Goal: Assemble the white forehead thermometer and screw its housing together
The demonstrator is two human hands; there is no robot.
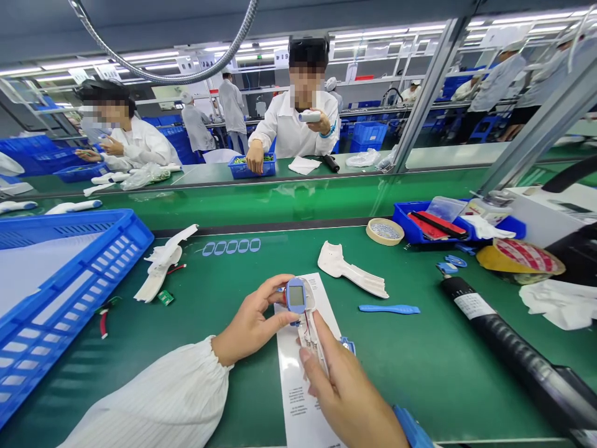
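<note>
Hands close together, left hand [249,323] pinching an oval sky-blue plastic housing with a small grey LCD window [295,295] between thumb and fingers, right hand [347,398] wrapped around the lower end of a long white plastic shell half [308,330]; both grasping, neither released. Held pair directly above a white printed paper sheet [291,398], with thin red wires [306,326] running from housing into shell. Shell seemingly unclosed and its wiring exposed, so the assembly looking part-way done, with a curved white plastic shell piece [352,270] lying unattached just right of the sheet. Exact seating of the housing in the shell impossible to tell behind the fingers. Left of the sheet, a second white plastic shell piece [161,267], a small green circuit board [165,297] and a loose red wire lead [103,317], then a large blue plastic crate [60,292]. Right of the sheet, a flat sky-blue plastic strip [389,309] and a thick black cylinder [480,330]; farther off, a round tape roll [385,231] and a blue plastic tray [429,225].
</note>
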